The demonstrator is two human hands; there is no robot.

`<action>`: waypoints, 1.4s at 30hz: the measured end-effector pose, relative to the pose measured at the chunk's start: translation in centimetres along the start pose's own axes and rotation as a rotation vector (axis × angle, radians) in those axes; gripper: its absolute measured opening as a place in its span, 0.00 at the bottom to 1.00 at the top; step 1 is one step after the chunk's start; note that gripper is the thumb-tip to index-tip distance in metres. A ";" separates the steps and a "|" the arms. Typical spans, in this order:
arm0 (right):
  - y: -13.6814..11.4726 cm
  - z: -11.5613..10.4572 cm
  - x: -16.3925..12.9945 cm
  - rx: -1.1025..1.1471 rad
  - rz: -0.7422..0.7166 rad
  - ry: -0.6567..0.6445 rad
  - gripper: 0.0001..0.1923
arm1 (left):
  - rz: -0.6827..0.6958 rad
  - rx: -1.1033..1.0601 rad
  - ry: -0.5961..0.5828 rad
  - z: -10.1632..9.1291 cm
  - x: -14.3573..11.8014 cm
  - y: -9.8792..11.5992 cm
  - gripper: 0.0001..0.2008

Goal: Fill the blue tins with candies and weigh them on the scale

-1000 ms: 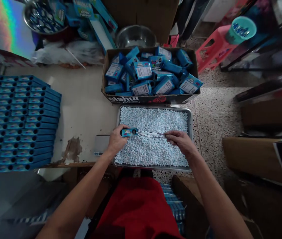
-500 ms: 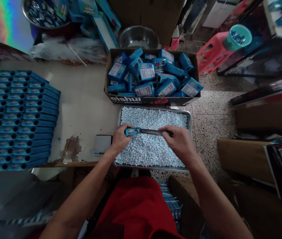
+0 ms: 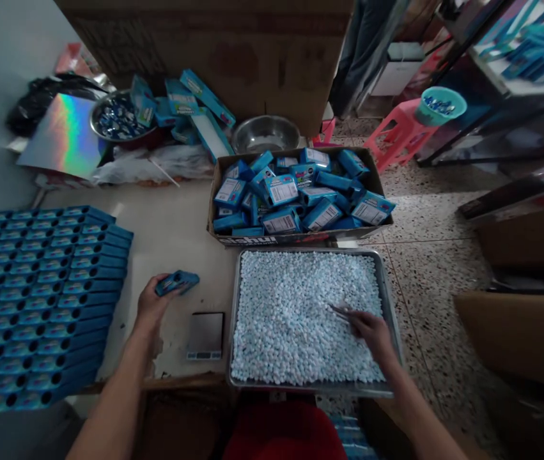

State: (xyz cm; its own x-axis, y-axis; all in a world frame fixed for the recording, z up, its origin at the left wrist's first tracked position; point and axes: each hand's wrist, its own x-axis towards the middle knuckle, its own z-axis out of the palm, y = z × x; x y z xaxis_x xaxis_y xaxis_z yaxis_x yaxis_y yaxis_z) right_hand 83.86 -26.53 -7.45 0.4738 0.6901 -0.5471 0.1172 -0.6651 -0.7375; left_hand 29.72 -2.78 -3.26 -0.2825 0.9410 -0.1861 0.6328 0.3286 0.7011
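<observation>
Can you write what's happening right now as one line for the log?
left hand: holds small blue box over table | right hand: holds thin metal scoop in metal tray of pale blue candies | small grey scale between

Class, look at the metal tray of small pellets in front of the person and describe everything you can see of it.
The tray is a shallow rectangle of dull silver metal with a raised rim. It lies flat, filled with small pale blue and white pellets. The right hand rests on the pellets, holding a thin tool. A cardboard box sits just behind it.
</observation>
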 end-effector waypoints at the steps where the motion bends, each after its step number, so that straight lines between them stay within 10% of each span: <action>1: -1.0 2.7 1.3 0.025 -0.011 -0.047 0.26 | 0.069 0.066 0.023 0.2 0.4 1.6 0.31; 4: -3.2 8.6 4.4 0.078 -0.015 -0.125 0.17 | 0.429 0.209 0.103 3.0 1.5 10.6 0.30; 7: -3.6 9.8 5.1 0.155 0.002 -0.195 0.14 | 0.830 0.224 0.010 8.1 4.1 22.5 0.23; 10: -3.7 8.0 4.0 0.245 0.029 -0.244 0.16 | 1.184 0.428 -0.367 13.0 7.9 31.5 0.32; 13: -4.2 5.9 2.1 0.324 0.050 -0.279 0.20 | 1.254 0.593 -0.662 15.8 10.9 34.8 0.37; 17: -5.5 3.4 -0.8 0.411 0.088 -0.304 0.22 | 1.290 0.528 -0.615 14.2 10.3 34.2 0.32; 22: -8.8 -0.9 -4.4 0.449 0.097 -0.325 0.20 | 1.124 0.390 -0.270 5.2 3.0 30.7 0.34; 25: -11.3 -3.2 -6.0 0.411 0.086 -0.348 0.20 | 0.979 0.359 -0.341 1.9 -2.5 25.8 0.30; 30: -14.8 -4.2 -6.5 0.337 0.031 -0.384 0.18 | 0.888 0.300 -0.576 5.1 -8.3 18.6 0.18; 42: -19.0 1.0 -4.1 -0.167 -0.228 -0.278 0.11 | 0.885 0.216 -0.634 8.4 -10.2 14.4 0.20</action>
State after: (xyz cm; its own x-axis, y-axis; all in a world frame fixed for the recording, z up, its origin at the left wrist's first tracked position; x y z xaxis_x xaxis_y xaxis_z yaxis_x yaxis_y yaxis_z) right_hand 78.83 -16.44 8.37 0.1672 0.8611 -0.4801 0.3432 -0.5074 -0.7905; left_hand 47.77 -6.95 2.94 0.7123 0.7007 -0.0410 0.5586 -0.5305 0.6376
